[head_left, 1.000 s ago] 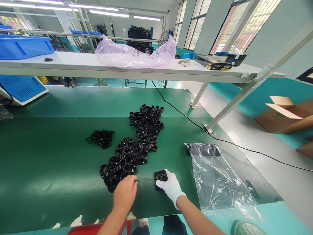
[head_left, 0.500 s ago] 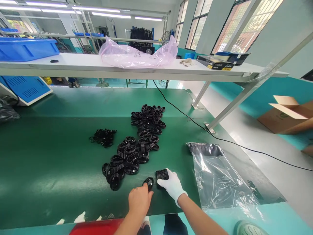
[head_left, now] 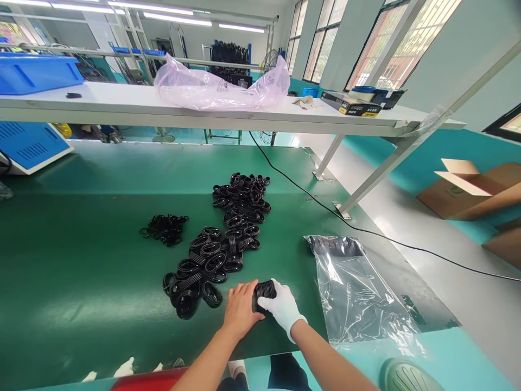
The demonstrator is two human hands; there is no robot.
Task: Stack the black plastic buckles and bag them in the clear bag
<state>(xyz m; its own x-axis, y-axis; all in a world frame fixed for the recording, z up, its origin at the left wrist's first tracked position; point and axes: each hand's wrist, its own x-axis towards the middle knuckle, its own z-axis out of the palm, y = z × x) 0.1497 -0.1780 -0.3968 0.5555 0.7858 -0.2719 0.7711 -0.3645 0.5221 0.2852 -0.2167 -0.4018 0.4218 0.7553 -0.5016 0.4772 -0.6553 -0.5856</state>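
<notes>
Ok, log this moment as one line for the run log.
left hand: bare, pressed against ring stack | right hand: gloved, gripping ring stack | ring pile: left of stack | clear bag: flat, right

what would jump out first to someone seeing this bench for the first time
The long heap of black coiled rings running down the middle of the green bench catches the eye first. At its near end the bare left hand and the white-gloved right hand press together on a small stack of rings. To the right lies a clear plastic bag.
</notes>
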